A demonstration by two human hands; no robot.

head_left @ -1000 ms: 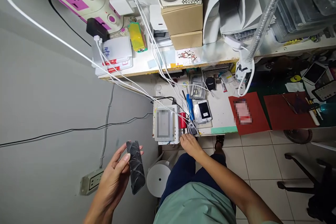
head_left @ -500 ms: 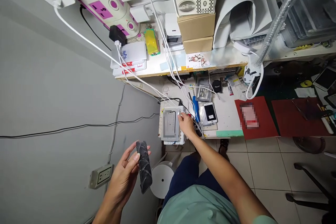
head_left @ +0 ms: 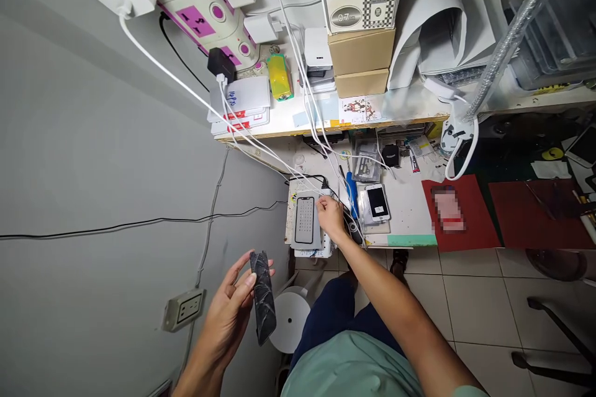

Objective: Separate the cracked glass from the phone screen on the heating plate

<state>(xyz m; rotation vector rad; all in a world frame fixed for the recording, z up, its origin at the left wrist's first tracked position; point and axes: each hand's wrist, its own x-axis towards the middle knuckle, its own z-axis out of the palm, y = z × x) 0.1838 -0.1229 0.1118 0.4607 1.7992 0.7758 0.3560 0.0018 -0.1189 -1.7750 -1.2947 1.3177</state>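
My left hand is closed around a slim dark slab with a creased, wrinkled surface, held upright in front of the grey wall. Its exact kind I cannot tell. Over on the bench, the fingers of my right hand are pinched together at the right edge of a grey panel. What they grip, if anything, is hidden. A black phone-shaped outline with rows of small marks shows on the panel. The panel lies on a white box-like unit at the bench's left end.
Beside my right hand lie a blue-handled tool and a white phone. White cables hang from the shelf across the bench. A red mat is further right. Below stands a white round stool.
The whole view has shifted slightly, moving the shelf and bench a little to the right. The phone-shaped outline on the grey panel is now distinct. Both hands keep nearly the same pose.
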